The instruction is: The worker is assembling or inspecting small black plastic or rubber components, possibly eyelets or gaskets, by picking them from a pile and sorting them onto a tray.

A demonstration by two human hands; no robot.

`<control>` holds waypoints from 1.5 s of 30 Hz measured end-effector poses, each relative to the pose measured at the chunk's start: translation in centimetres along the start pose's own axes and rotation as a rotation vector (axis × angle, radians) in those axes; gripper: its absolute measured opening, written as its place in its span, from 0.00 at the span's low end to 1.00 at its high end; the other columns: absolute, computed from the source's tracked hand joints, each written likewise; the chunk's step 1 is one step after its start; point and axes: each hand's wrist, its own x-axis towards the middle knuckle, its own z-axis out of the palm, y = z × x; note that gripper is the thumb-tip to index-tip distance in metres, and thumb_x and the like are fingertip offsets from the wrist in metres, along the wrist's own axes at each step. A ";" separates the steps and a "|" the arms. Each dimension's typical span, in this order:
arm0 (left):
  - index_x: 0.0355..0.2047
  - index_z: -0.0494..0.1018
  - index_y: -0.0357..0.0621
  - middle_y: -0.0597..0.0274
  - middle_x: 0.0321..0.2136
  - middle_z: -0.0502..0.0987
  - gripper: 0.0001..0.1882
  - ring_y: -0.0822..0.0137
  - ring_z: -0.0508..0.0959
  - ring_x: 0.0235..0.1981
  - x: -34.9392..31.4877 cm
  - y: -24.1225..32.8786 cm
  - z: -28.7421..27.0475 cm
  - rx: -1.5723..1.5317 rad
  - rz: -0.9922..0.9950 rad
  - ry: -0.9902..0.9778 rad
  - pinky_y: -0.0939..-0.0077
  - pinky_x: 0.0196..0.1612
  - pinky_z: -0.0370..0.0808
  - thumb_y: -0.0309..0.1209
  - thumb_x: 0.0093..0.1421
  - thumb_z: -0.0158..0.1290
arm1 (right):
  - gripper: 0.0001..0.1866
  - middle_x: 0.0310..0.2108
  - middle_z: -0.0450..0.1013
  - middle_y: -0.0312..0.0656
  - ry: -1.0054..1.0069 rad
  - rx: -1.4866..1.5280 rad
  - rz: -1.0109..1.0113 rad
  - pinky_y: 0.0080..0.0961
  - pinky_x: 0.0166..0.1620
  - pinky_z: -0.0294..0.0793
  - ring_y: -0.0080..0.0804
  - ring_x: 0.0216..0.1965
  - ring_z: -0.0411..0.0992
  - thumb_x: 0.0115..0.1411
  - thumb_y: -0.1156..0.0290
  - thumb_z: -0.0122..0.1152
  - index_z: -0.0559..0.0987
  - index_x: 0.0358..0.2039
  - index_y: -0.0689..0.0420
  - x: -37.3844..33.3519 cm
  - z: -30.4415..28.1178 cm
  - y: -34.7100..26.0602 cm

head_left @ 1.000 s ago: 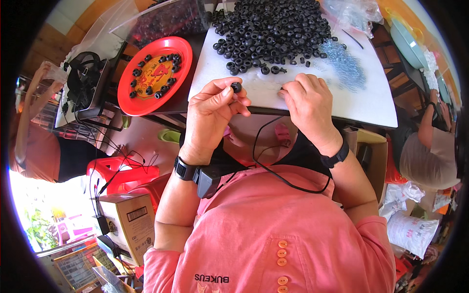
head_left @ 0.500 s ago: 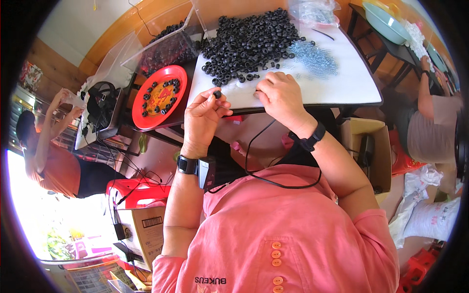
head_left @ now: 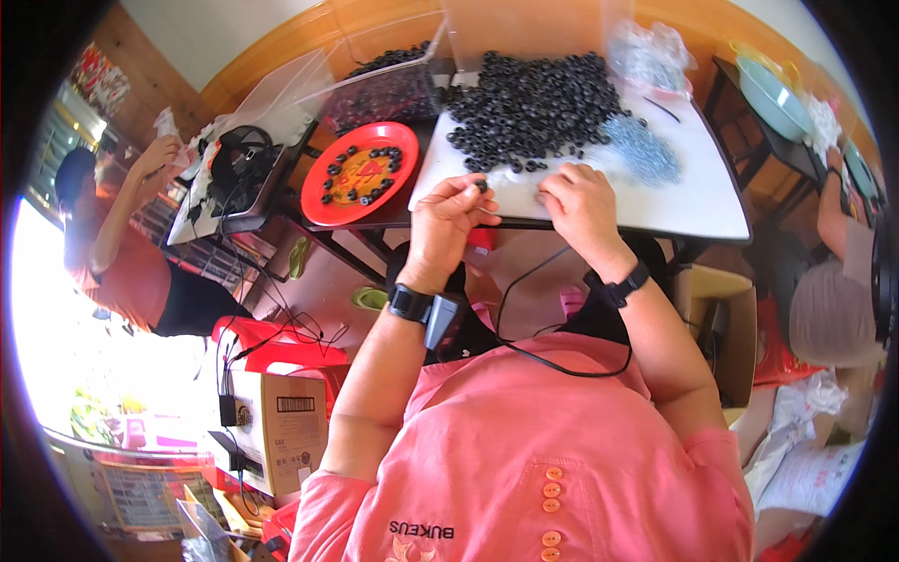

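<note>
Between the thumb and forefinger of my left hand (head_left: 442, 223) is a small black bead-like part (head_left: 481, 185), held up at the table's front edge. My right hand (head_left: 584, 208) is beside it, apart from the left, fingertips pinched together over the white tabletop (head_left: 700, 192). Whatever those fingertips hold is too small or hidden to make out. Beyond both hands spreads a large heap of black ring-shaped parts (head_left: 534, 103). A scatter of thin bluish-silver pins (head_left: 644, 150) lies right of the heap, close to my right hand.
Left of my hands, a red plate (head_left: 405, 145) carries a ring of black parts. A clear bin (head_left: 379, 103) of dark parts stands behind it. Plastic bags (head_left: 651, 56) sit at the back right. A cable (head_left: 501, 304) loops below my hands. Two other people (head_left: 122, 248) work at the sides.
The whole view has shifted, so the table and my hands appear farther right and lower. The black part stays in my left hand; my right fingertips remain pinched.
</note>
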 end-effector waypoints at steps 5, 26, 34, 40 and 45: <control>0.45 0.75 0.31 0.52 0.35 0.79 0.11 0.61 0.81 0.34 -0.3 -0.5 1.8 -0.016 0.013 0.092 0.66 0.37 0.81 0.24 0.64 0.54 | 0.03 0.26 0.70 0.37 0.000 0.041 0.016 0.37 0.37 0.67 0.41 0.33 0.70 0.50 0.74 0.65 0.78 0.25 0.53 0.0 -0.4 0.1; 0.39 0.77 0.35 0.66 0.32 0.71 0.08 0.76 0.74 0.33 -1.5 -2.3 2.6 0.170 0.207 0.051 0.81 0.38 0.73 0.20 0.59 0.58 | 0.08 0.26 0.67 0.42 -0.199 0.039 0.054 0.35 0.34 0.66 0.43 0.30 0.68 0.51 0.84 0.62 0.80 0.33 0.60 1.7 -0.8 -2.3; 0.39 0.76 0.36 0.60 0.32 0.72 0.07 0.70 0.75 0.31 -1.3 -2.2 2.5 0.234 0.286 0.038 0.77 0.37 0.73 0.20 0.59 0.57 | 0.09 0.27 0.68 0.44 -0.226 0.012 0.057 0.36 0.35 0.65 0.44 0.31 0.68 0.51 0.85 0.62 0.79 0.34 0.60 1.7 -0.6 -2.1; 0.40 0.76 0.36 0.60 0.32 0.72 0.08 0.70 0.75 0.31 -1.4 -2.1 2.3 0.242 0.284 0.031 0.77 0.36 0.73 0.20 0.59 0.57 | 0.06 0.27 0.68 0.44 -0.220 -0.011 0.037 0.34 0.35 0.67 0.42 0.30 0.68 0.56 0.83 0.60 0.79 0.35 0.63 1.7 -0.5 -2.4; 0.40 0.76 0.36 0.60 0.32 0.72 0.08 0.70 0.75 0.31 -1.4 -2.3 2.6 0.256 0.292 0.033 0.78 0.36 0.73 0.20 0.59 0.57 | 0.08 0.28 0.68 0.43 -0.224 -0.003 0.065 0.36 0.36 0.66 0.44 0.32 0.68 0.54 0.82 0.62 0.79 0.36 0.61 1.4 -0.7 -2.1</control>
